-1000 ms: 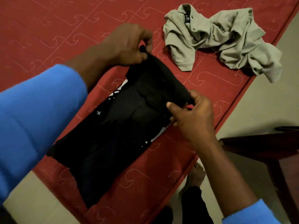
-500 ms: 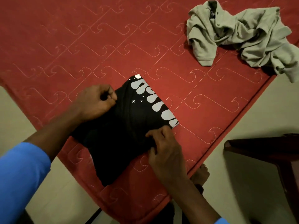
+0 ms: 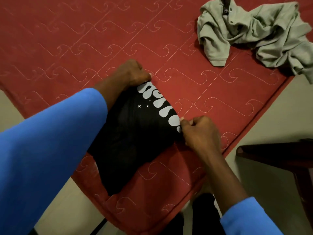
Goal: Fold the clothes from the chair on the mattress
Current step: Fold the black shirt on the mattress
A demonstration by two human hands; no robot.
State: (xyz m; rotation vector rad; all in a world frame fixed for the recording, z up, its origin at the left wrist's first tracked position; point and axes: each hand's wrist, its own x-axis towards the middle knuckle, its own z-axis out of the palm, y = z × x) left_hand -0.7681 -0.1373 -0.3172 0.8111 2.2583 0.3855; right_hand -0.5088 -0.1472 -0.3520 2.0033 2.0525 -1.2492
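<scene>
Fold was down: black shirt [image 3: 130, 138] lay halved on the mattress [image 3: 101, 39] corner. I shifted left hand [image 3: 132, 73] and right hand [image 3: 201, 133] to the printed edge, both pinching its corners. Grey shirt [image 3: 254, 31] remained unfolded.

Domestic room, by the look of it a bedroom or sleeping space. Red quilted mattress [image 3: 101, 39] with a stitched wave pattern lies low on a plain pale floor [image 3: 271, 116], one edge and corner in view. Clothing lies on it: a crumpled grey-green collared shirt [image 3: 254, 31] at the far edge and a folded black printed garment [image 3: 128, 141] by the near corner. Dark wooden furniture [image 3: 279, 155] stands just beside the mattress. Dim indoor light.
</scene>
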